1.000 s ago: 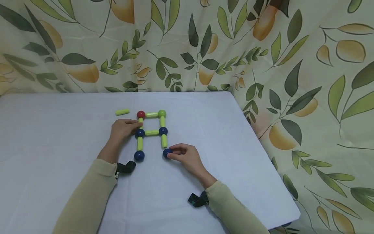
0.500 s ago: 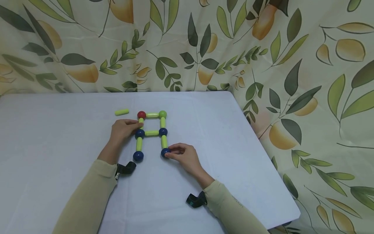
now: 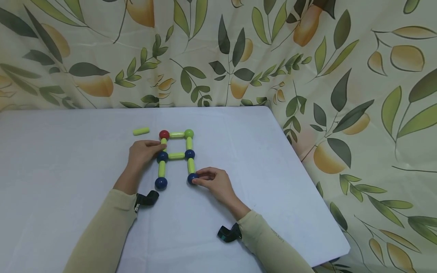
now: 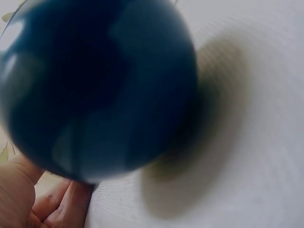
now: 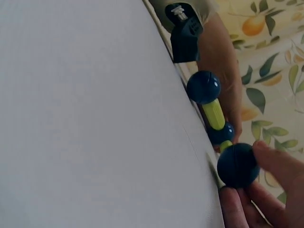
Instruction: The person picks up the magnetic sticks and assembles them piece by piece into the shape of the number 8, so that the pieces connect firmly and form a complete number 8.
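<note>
A flat frame of yellow-green rods and balls lies on the table in the head view. A red ball [image 3: 164, 135] and a green ball [image 3: 189, 133] form its top corners. Blue balls sit at the middle joints and the lower ends. My left hand [image 3: 141, 151] pinches the upper left rod [image 3: 164, 141], beside the left middle blue ball [image 3: 162, 156]; its fingertips partly cover the rod. With thumb and fingers, my right hand [image 3: 215, 181] pinches the lower right blue ball [image 3: 192, 178], touching the lower right rod [image 3: 191, 165]. A large blue ball [image 4: 99, 85] fills much of the left wrist view.
One loose yellow-green rod [image 3: 141, 131] lies left of the red ball. The white table [image 3: 290, 189] ends at a slanted right edge. Patterned cloth [image 3: 218, 53] hangs behind and to the right. Each wrist carries a black camera [image 3: 229, 233].
My right hand has moved slightly left and brought its blue ball against the lower right rod's end, closing the earlier gap. My left hand has stayed at the upper left rod.
</note>
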The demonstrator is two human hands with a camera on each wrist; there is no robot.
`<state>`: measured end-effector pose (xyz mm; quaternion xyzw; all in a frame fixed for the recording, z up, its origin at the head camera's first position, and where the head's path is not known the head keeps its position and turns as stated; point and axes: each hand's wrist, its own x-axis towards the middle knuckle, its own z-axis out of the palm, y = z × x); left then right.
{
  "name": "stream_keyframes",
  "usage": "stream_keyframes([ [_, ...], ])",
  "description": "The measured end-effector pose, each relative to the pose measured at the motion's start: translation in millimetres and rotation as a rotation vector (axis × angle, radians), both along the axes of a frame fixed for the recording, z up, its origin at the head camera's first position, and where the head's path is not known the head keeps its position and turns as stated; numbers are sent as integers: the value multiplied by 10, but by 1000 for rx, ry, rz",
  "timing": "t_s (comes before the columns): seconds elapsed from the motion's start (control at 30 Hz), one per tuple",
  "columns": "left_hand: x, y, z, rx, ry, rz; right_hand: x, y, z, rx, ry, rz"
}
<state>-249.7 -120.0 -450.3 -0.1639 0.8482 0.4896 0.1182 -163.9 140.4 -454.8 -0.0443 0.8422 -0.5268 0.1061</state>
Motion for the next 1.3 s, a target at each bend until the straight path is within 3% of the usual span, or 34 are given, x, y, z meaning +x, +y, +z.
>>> stream_keyframes([
  [0.17, 7, -10, -6, 2, 0, 10, -99, 13, 51, -39, -78, 29],
  [0.33, -4, -20, -26, 14, -1, 6, -306, 9, 112, -23, -141, 29],
  [0.83, -7, -22, -24, -13, 13, -14, -1051, -252, 170, -70, -154, -132],
  [1.1, 4, -16, -7, -22, 7, -15, -1174, -394, 145, 25, -128, -172],
  [1.3, 2, -57, 6, 4, 15, -38, -1175, -394, 105, 10, -155, -194],
])
